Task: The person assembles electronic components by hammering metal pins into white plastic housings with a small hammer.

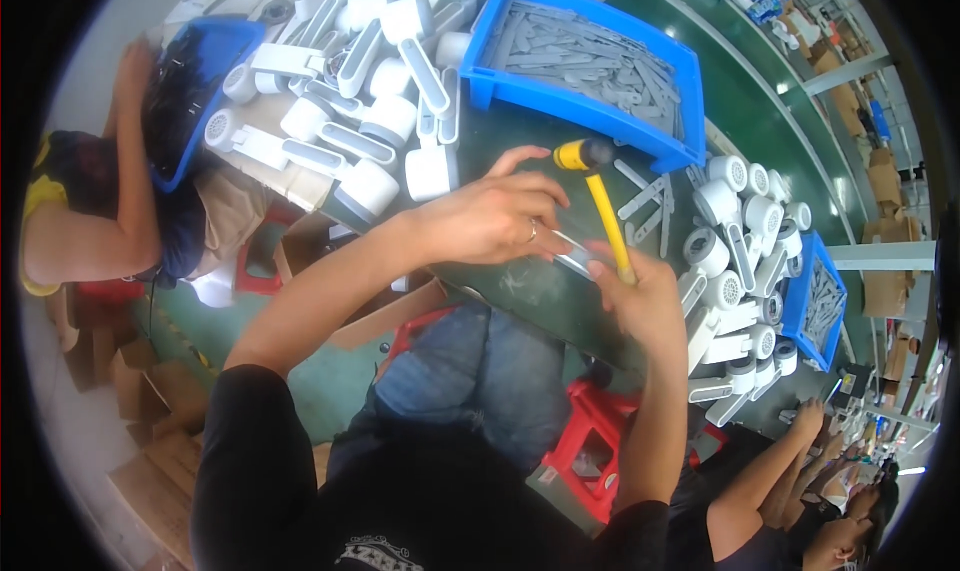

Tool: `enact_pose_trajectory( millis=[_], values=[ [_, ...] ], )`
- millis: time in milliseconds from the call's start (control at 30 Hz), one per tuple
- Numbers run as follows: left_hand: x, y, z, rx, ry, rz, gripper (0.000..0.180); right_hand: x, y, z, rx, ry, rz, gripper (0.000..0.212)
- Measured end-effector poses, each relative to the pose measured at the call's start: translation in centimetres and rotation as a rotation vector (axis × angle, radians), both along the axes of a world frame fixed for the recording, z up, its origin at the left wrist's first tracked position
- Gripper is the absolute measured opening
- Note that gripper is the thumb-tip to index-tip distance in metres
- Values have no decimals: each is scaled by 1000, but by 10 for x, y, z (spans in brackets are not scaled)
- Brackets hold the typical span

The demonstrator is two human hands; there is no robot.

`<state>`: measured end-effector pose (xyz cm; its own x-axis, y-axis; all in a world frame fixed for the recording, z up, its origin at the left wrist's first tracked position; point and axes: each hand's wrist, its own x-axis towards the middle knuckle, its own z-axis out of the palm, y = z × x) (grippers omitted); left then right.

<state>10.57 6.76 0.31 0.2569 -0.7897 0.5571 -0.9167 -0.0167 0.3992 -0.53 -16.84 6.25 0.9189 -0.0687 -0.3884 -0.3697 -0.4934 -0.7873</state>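
Note:
My left hand point(490, 219) reaches over the dark green tabletop, its fingers bent around one end of a slim white and grey handle part point(576, 257). At the other end, the fingers of my right hand point(645, 296) meet this part. A mallet with a yellow handle point(610, 216) stands up out of my right hand, the handle gripped low down. The mallet's yellow and black head point(583, 155) is just beyond my left fingertips. Much of the handle part is hidden by my fingers. Several loose grey strips point(645, 209) lie right of the mallet.
A blue bin point(570, 111) full of grey strips stands ahead. White fan-like units with handles point(390, 116) are heaped on the left, more point(740, 231) on the right. A second blue bin point(835, 321) is farther right. Co-workers sit either side; a red stool point(575, 436) is below.

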Motion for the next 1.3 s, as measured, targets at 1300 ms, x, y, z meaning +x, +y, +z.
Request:
enact_pose_trajectory(
  millis=[1300],
  values=[
    [-21,-14,9,81,-203,119,32,-152,43,7,-256,-197,-179,58]
  ],
)
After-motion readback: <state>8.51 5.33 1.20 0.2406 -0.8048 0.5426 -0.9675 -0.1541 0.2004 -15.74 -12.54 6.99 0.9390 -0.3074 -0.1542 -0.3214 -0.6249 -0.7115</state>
